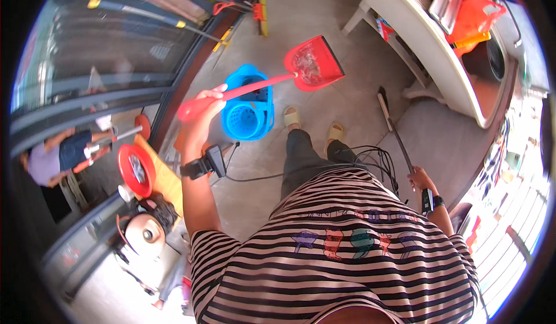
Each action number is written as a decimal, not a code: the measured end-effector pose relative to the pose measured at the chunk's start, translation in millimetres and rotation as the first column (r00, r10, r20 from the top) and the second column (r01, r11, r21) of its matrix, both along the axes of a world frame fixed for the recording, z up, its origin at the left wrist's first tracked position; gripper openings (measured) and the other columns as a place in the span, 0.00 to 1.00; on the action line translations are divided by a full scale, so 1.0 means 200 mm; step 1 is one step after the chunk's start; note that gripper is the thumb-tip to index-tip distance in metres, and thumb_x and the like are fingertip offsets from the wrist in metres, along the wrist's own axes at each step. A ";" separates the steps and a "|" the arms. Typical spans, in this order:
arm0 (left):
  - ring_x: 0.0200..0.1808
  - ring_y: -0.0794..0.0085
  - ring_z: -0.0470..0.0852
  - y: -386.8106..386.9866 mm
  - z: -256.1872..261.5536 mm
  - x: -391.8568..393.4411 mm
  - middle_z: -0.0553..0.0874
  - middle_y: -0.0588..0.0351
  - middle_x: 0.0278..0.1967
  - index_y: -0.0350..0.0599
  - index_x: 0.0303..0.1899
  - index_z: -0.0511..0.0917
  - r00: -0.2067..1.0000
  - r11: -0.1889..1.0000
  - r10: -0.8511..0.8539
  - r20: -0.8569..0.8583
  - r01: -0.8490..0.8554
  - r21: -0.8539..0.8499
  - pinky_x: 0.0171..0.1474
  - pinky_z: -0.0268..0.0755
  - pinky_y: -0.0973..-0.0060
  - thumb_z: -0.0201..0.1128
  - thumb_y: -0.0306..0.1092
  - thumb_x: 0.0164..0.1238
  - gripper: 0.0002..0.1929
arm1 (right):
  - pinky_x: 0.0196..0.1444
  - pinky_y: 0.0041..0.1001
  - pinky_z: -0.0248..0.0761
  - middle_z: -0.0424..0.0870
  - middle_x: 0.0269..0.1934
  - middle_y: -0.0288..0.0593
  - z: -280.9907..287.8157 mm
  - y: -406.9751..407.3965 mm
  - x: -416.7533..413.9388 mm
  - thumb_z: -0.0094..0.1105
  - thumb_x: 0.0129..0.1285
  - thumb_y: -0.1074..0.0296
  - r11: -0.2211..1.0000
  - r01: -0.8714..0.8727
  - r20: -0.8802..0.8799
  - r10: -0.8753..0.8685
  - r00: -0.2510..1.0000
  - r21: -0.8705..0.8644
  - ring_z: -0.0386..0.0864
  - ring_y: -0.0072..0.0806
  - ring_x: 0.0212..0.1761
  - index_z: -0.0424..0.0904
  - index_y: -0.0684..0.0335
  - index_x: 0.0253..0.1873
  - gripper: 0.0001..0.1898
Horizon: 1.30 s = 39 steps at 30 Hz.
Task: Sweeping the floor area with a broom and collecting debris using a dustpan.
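My left hand [207,106] is wrapped around the handle of a long-handled red plastic dustpan [310,64]. Dust or fluff shows in its pan, which is held out in front of me with the dark lip towards the right. Below the dustpan's handle, a blue mop bucket [247,122] with a wringer basket stands on the tiled floor. At my right side, my right hand [420,178] grips the dark stick of a broom [397,137]. The broom head points away from me, close to a grey mat or raised floor patch [430,145].
A white plastic table [417,37] with an orange-red bag [475,15] is at the upper right. Black cables [382,159] cross by my waist. A squeegee [223,41] and a brush [260,15] lean by the glass door [117,32]. A red basin [135,170] sits at left.
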<state>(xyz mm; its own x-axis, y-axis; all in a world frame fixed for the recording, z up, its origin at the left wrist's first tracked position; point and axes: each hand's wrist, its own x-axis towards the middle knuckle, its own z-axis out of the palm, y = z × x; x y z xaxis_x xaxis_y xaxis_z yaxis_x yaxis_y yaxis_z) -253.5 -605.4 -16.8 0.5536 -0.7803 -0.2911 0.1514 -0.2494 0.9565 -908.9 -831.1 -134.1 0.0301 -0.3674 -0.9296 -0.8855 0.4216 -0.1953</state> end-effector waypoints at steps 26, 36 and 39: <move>0.41 0.78 0.80 0.38 0.74 0.41 0.83 0.58 0.39 0.45 0.38 0.76 0.891 0.865 0.099 0.443 -0.297 0.405 0.40 0.74 0.79 0.58 0.38 0.65 0.08 | 0.30 0.37 0.72 0.83 0.28 0.38 -0.72 -0.02 -0.20 0.59 0.49 0.55 -0.112 -0.961 0.002 0.993 -0.116 -0.254 0.81 0.37 0.31 0.79 0.49 0.31 0.08; 0.29 0.80 0.80 0.17 0.76 0.73 0.84 0.59 0.29 0.42 0.33 0.78 0.889 0.875 -0.008 0.458 -0.215 0.433 0.30 0.72 0.83 0.60 0.36 0.59 0.08 | 0.16 0.29 0.67 0.73 0.17 0.40 -0.23 -0.01 0.33 0.59 0.52 0.74 1.000 -0.014 0.030 0.014 0.999 0.017 0.72 0.26 0.15 0.72 0.68 0.28 0.06; 0.33 0.80 0.81 0.10 0.75 0.83 0.84 0.59 0.32 0.44 0.36 0.76 0.898 0.865 -0.098 0.428 -0.136 0.483 0.32 0.70 0.84 0.58 0.38 0.63 0.09 | 0.36 0.34 0.74 0.81 0.25 0.34 -0.13 -0.03 0.38 0.63 0.47 0.66 0.988 -0.042 -0.061 0.051 0.997 0.147 0.80 0.34 0.33 0.80 0.52 0.34 0.07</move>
